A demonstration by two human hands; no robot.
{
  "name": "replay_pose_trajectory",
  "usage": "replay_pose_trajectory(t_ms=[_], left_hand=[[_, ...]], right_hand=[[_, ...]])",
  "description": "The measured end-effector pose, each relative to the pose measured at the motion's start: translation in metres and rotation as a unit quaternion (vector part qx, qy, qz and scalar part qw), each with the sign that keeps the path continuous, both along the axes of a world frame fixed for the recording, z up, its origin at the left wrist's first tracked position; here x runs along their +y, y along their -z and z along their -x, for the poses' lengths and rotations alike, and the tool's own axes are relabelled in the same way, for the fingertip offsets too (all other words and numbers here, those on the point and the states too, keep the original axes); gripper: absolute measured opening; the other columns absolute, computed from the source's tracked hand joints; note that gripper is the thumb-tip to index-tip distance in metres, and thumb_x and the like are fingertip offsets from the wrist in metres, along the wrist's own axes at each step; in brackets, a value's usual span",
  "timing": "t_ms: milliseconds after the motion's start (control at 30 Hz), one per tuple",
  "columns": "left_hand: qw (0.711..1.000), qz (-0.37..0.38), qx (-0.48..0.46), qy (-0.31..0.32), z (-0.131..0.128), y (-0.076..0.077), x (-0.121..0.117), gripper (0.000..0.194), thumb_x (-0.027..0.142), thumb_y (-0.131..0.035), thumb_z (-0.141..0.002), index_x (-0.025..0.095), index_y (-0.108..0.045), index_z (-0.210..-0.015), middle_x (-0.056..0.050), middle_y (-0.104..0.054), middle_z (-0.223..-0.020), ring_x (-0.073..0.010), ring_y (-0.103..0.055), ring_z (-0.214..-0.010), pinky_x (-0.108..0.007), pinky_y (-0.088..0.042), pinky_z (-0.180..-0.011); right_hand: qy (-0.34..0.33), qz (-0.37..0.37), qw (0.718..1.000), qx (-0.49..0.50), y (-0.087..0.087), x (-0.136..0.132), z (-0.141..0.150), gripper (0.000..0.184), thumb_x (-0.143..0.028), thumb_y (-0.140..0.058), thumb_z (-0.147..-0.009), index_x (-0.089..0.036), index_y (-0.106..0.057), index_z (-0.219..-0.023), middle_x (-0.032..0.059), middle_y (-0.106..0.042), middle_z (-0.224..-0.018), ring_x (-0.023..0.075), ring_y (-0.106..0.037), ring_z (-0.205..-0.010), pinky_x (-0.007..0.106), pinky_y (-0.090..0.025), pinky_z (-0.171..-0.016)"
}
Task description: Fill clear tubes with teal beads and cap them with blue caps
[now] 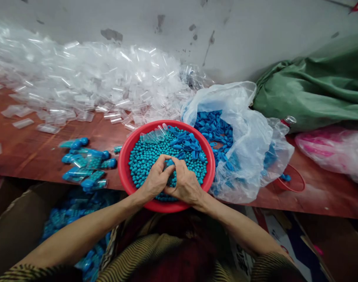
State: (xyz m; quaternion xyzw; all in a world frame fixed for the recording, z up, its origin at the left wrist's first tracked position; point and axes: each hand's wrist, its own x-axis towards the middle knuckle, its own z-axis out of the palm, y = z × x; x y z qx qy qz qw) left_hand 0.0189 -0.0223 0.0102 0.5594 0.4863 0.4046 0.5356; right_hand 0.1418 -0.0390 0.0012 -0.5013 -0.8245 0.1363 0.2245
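My left hand (157,178) and my right hand (185,181) meet over a red basin (123,160), fingertips together and thumbs bent inward. A bit of blue shows between the fingers, but what they pinch is mostly hidden. Small round teal beads (146,158) fill the basin. On the beads, toward the back right, lies a heap of blue plastic caps (189,144). Several clear plastic tubes (155,135) rest at the basin's back left. Left of the basin, bead-filled tubes with blue caps (89,162) are piled on the red tabletop (105,133).
A big heap of clear tubes (93,78) lies along the wall. Right of the basin, an open plastic bag (246,129) holds blue caps. Beyond are a green sack (310,90), a pink bag (328,147) and a small red basket (296,182). Below the table edge, a cardboard box (17,219) holds filled tubes.
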Motion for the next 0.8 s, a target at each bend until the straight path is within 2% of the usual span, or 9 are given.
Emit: replay_pose_trajectory(t_ms=[100,167,233,300,367,433,533,633,800], left_hand=[[0.997,-0.038,0.057,0.021,0.017,-0.003,0.003,0.019,0.03,-0.049,-0.081,0.019,-0.051,-0.096,0.003,-0.049,-0.074,-0.0108,-0.045,-0.066,-0.024,-0.04,-0.064],[0.99,-0.062,0.125,0.008,0.04,-0.008,0.005,0.024,0.032,-0.05,-0.082,0.02,-0.051,-0.101,0.002,-0.051,-0.079,-0.0122,-0.047,-0.07,-0.025,-0.041,-0.067],[0.977,-0.078,0.197,-0.035,0.071,-0.013,0.007,0.029,0.036,-0.05,-0.082,0.022,-0.05,-0.107,0.001,-0.053,-0.081,-0.0138,-0.049,-0.073,-0.026,-0.041,-0.069],[0.96,-0.093,0.249,-0.086,0.106,-0.014,0.011,0.031,0.037,-0.049,-0.082,0.022,-0.05,-0.109,-0.001,-0.057,-0.091,-0.0169,-0.053,-0.082,-0.029,-0.042,-0.075],[0.927,-0.081,0.341,-0.133,0.136,-0.011,0.014,0.031,0.038,-0.048,-0.083,0.023,-0.051,-0.109,-0.003,-0.059,-0.092,-0.0198,-0.054,-0.082,-0.032,-0.042,-0.074],[0.876,-0.078,0.448,-0.163,0.155,-0.007,0.018,0.032,0.038,-0.044,-0.084,0.022,-0.052,-0.112,-0.004,-0.06,-0.09,-0.0241,-0.054,-0.082,-0.036,-0.041,-0.073],[0.806,-0.127,0.552,-0.17,0.156,-0.003,0.025,0.039,0.036,-0.037,-0.086,0.017,-0.051,-0.117,-0.01,-0.059,-0.096,-0.0306,-0.052,-0.089,-0.041,-0.039,-0.076],[0.772,-0.175,0.593,-0.145,0.134,-0.005,0.04,0.042,0.036,-0.038,-0.086,0.013,-0.055,-0.117,-0.015,-0.059,-0.098,-0.0303,-0.052,-0.092,-0.04,-0.038,-0.079],[0.73,-0.254,0.634,0.027,0.102,-0.006,0.086,0.039,0.027,-0.049,-0.081,0.021,-0.053,-0.12,-0.014,-0.054,-0.105,-0.03,-0.048,-0.099,-0.039,-0.038,-0.078]], right_hand=[[-0.043,0.039,0.998,-0.007,-0.006,0.0,0.001,0.081,-0.037,-0.057,-0.08,-0.016,-0.011,-0.144,0.0184,-0.047,-0.123,0.027,-0.06,-0.097,0.037,-0.055,-0.067],[-0.068,0.053,0.996,-0.001,-0.008,0.003,-0.002,0.085,-0.041,-0.057,-0.082,-0.018,-0.006,-0.145,0.0193,-0.037,-0.135,0.0282,-0.056,-0.108,0.039,-0.055,-0.076],[-0.066,0.069,0.995,-0.007,-0.008,0.007,-0.008,0.08,-0.041,-0.056,-0.083,-0.017,-0.01,-0.145,0.0188,-0.034,-0.139,0.0287,-0.052,-0.114,0.041,-0.053,-0.082],[-0.055,0.087,0.994,-0.027,-0.005,0.013,-0.016,0.069,-0.038,-0.052,-0.086,-0.016,-0.021,-0.143,0.0177,-0.038,-0.137,0.0279,-0.052,-0.115,0.041,-0.052,-0.085],[-0.053,0.102,0.992,-0.05,-0.003,0.017,-0.023,0.058,-0.035,-0.049,-0.088,-0.016,-0.03,-0.14,0.0164,-0.042,-0.135,0.0271,-0.053,-0.115,0.041,-0.051,-0.087],[-0.053,0.111,0.99,-0.068,-0.001,0.021,-0.026,0.053,-0.033,-0.048,-0.089,-0.016,-0.036,-0.137,0.0157,-0.044,-0.134,0.0267,-0.054,-0.114,0.041,-0.05,-0.088],[-0.049,0.117,0.988,-0.083,0.0,0.023,-0.028,0.05,-0.033,-0.049,-0.089,-0.015,-0.04,-0.135,0.0148,-0.048,-0.131,0.0261,-0.055,-0.112,0.04,-0.05,-0.087],[-0.053,0.117,0.989,-0.077,0.001,0.026,-0.029,0.046,-0.032,-0.049,-0.089,-0.015,-0.044,-0.132,0.0117,-0.055,-0.124,0.0233,-0.056,-0.111,0.037,-0.048,-0.089],[-0.053,0.107,0.991,-0.06,0.004,0.03,-0.034,0.041,-0.031,-0.049,-0.09,-0.013,-0.05,-0.126,0.01,-0.062,-0.112,0.0218,-0.06,-0.103,0.035,-0.047,-0.088]])
